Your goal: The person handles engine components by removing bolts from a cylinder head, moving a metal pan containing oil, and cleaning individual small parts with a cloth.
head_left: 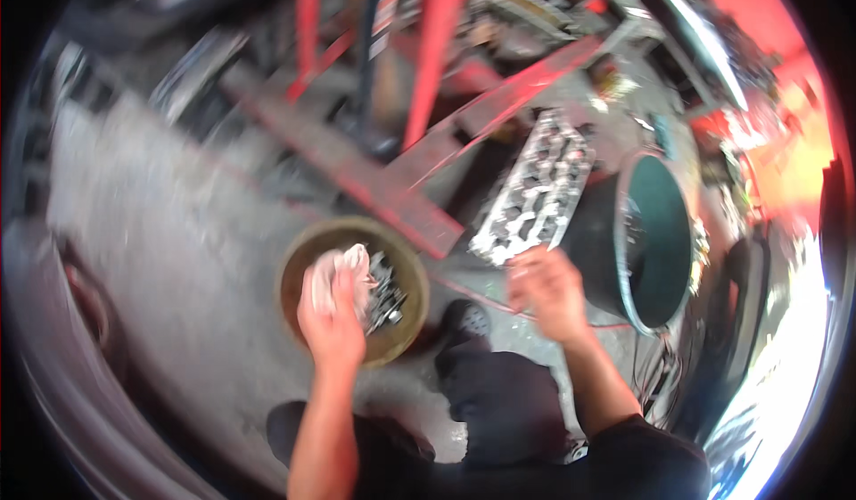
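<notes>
My left hand (332, 317) is closed around a crumpled pale rag (358, 264), held above a round brownish basin (303, 233). Small metal parts (385, 297) lie heaped in the basin, partly hidden by that hand. To the right, my right hand (550, 293) hovers with its fingers bent, smeared by motion; whether anything is in them does not show. Just beyond it a silvery engine cylinder head (538, 188), full of holes, lies on a slant. The picture overlaps the hand with its near end; contact cannot be made out.
A dark green bucket (655, 308) lies tipped, its mouth facing right. Ahead stands a red steel frame (357, 179) with legs along the concrete floor (178, 259). Metal parts crowd the background. My shoe (468, 320) is between basin and bucket; cables (660, 371) run at lower right.
</notes>
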The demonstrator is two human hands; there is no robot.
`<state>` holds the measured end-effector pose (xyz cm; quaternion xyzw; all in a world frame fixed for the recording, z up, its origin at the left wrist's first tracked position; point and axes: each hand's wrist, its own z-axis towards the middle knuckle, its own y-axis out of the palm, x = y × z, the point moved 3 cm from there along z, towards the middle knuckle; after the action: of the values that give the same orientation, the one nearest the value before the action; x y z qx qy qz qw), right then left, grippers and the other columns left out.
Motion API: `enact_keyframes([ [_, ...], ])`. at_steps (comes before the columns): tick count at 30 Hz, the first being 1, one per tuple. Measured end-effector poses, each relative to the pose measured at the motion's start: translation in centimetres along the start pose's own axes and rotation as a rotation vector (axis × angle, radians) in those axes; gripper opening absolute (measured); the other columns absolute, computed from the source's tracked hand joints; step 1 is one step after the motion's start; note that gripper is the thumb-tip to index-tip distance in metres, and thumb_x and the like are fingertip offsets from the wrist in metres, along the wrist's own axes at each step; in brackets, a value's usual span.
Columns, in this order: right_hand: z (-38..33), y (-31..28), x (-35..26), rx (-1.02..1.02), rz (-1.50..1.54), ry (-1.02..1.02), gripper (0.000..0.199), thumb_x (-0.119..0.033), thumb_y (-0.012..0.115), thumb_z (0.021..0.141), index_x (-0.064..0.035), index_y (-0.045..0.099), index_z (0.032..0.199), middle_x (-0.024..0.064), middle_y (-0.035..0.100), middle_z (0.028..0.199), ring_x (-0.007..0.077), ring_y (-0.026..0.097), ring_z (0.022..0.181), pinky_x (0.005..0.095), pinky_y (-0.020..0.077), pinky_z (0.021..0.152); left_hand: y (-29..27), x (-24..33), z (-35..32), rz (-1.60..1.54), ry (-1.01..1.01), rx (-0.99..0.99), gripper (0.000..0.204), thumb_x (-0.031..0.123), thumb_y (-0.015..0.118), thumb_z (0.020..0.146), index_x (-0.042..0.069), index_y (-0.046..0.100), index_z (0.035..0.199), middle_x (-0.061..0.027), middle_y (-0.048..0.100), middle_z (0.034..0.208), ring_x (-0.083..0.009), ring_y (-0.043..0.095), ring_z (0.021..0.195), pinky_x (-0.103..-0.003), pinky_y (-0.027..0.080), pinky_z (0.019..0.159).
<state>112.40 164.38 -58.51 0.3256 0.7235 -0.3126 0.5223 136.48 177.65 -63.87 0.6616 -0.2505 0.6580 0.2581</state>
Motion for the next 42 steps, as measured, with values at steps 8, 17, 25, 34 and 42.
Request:
enact_keyframes([
  [8, -8.4, -2.8, -18.7, -0.197, 0.313, 0.08, 0.011, -0.019, 0.05, 0.104, -0.0075, 0.05, 0.106, -0.001, 0.058, 0.085, 0.0043, 0.053, 0.071, 0.0211, 0.0435, 0.058, 11.4, 25.7, -5.1, 0.368, 0.092, -0.807, 0.043, 0.019, 0.069, 0.089, 0.0, 0.054, 0.124, -0.0224, 0.068, 0.099, -0.0428, 0.067, 0.092, -0.046, 0.055, 0.076],
  [17, -22.9, -20.5, -41.8, 0.358, 0.55, -0.076, 0.012, 0.002, 0.055, 0.094, -0.0046, 0.055, 0.104, 0.0019, 0.057, 0.076, 0.0108, 0.057, 0.06, 0.0267, 0.049, 0.056, 12.5, 49.9, -8.8, 1.083, 0.396, -1.076, 0.055, 0.037, 0.068, 0.088, 0.012, 0.056, 0.135, -0.0194, 0.068, 0.111, -0.0388, 0.065, 0.096, -0.042, 0.055, 0.081],
  [25, -33.1, -23.4, -54.1, 0.022, -0.349, -0.182, 0.014, -0.009, 0.062, 0.094, -0.0048, 0.055, 0.106, 0.0035, 0.063, 0.086, 0.0124, 0.062, 0.077, 0.0289, 0.0512, 0.067, 24.1, 64.3, -16.3, 0.177, 0.255, -1.3, 0.037, 0.011, 0.066, 0.089, 0.002, 0.056, 0.124, -0.0147, 0.065, 0.112, -0.0273, 0.064, 0.108, -0.035, 0.049, 0.091],
  [34, -44.3, -38.0, -51.5, 1.003, 0.197, -0.441, 0.017, -0.001, 0.055, 0.09, -0.0059, 0.043, 0.101, 0.0017, 0.054, 0.081, 0.0102, 0.06, 0.071, 0.0257, 0.0533, 0.064, 35.5, 63.0, -23.3, 0.333, 0.219, -1.473, 0.028, 0.014, 0.067, 0.089, 0.0, 0.064, 0.112, -0.016, 0.07, 0.1, -0.0301, 0.07, 0.092, -0.037, 0.053, 0.08],
  [42, -43.5, -51.7, -48.3, 0.713, 0.154, -0.159, 0.026, 0.009, 0.058, 0.082, -0.0032, 0.05, 0.104, -0.0023, 0.054, 0.081, 0.0054, 0.055, 0.072, 0.0204, 0.0446, 0.065, 56.3, 64.4, -27.8, -0.002, -0.214, -1.789, 0.04, 0.028, 0.068, 0.094, 0.003, 0.058, 0.124, -0.0049, 0.067, 0.105, -0.0136, 0.061, 0.1, -0.031, 0.047, 0.091],
])
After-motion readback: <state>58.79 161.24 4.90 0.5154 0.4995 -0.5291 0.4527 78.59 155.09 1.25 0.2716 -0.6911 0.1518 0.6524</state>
